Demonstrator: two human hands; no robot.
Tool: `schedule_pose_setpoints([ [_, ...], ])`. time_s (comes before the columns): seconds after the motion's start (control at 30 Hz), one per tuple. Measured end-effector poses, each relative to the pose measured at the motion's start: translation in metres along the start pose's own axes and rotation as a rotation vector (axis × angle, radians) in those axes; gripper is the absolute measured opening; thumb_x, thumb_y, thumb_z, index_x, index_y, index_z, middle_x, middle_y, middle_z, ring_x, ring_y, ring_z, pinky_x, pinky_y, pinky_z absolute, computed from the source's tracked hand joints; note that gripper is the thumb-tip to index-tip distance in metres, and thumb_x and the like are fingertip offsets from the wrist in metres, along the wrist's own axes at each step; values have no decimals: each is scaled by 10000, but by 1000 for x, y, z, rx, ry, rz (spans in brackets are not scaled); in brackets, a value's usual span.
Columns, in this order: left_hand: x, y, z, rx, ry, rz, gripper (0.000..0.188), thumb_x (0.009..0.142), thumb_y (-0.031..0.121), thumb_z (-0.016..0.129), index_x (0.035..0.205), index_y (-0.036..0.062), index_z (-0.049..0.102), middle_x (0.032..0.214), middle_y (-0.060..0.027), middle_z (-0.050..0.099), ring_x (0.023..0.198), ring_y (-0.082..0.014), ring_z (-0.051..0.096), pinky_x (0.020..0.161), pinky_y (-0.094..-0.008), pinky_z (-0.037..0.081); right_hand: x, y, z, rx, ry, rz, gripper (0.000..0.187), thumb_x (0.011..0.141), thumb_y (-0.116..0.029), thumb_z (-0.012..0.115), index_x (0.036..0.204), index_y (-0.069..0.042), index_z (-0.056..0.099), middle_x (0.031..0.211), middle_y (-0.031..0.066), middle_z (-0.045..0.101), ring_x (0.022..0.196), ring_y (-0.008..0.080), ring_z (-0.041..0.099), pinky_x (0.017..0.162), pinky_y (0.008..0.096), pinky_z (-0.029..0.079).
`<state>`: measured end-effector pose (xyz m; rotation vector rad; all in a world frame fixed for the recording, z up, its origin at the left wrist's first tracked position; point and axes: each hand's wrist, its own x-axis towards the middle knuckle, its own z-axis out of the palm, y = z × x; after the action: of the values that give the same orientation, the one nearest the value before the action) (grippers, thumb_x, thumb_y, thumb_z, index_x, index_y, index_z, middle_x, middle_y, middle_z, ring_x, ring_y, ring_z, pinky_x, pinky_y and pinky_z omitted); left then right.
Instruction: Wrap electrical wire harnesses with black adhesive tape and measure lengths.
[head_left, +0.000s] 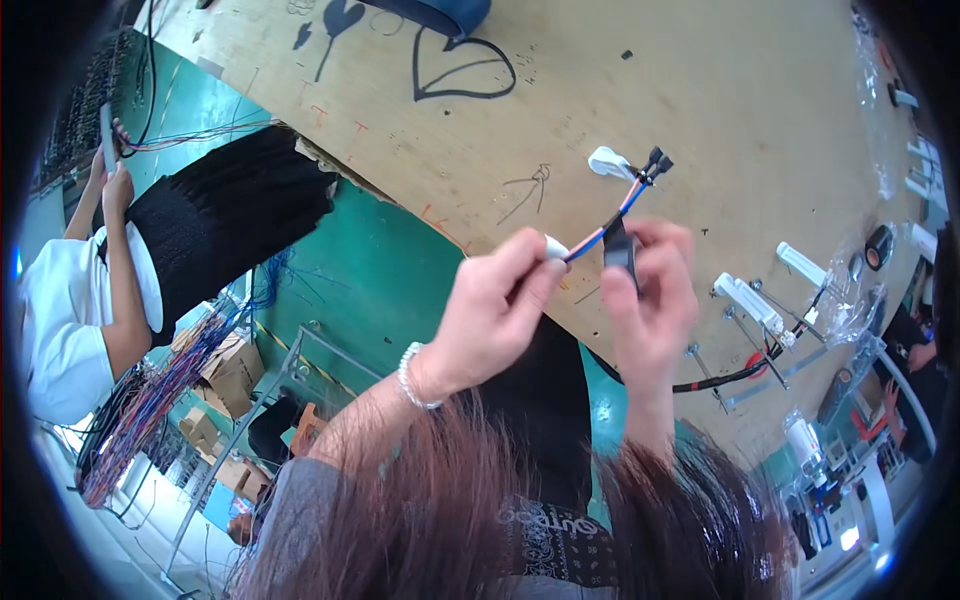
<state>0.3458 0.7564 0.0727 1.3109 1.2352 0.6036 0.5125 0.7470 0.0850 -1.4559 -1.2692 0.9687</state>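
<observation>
While the left hand pinched the wires, the right hand held tape to them

As far as could be judged, the step in hand was binding: a dark strip crossed the blue and pinkish wires, and the right thumb and fingers gripped what looked like a roll of black tape right at that spot. The left thumb and forefinger were pressed together on the near end of the wires, beside a small white piece. From there the wires slanted up and rightward over the wooden tabletop, ending in dark connectors near a white clip. Whether that clip held them could not be told, nor whether the wrap went fully round.

The next move seemed to call for a firm left pinch, holding the wires straight and together, while the right hand passed the tape around under even tension. A slack grip would likely let them twist. Further right, apart from both hands, a black cable ran by white clamps.
</observation>
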Motion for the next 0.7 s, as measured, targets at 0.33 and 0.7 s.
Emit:
schedule_pose_setpoints([
  [0.33,-31,-5,18,-147,19,138,106,966,116,561,941,24,515,677,-171,579,587,-374,584,551,-436,444,-1,39,19,36,134,478,282,1037,-224,542,1258,-51,565,1132,56,619,972,130,608,750,287,474],
  [0.7,-41,-15,13,101,107,301,128,991,144,562,995,21,525,679,-152,537,623,-338,565,567,-414,416,-26,6,5,-351,-44,-207,298,1038,-314,554,1014,-20,517,971,111,490,872,216,493,750,354,427],
])
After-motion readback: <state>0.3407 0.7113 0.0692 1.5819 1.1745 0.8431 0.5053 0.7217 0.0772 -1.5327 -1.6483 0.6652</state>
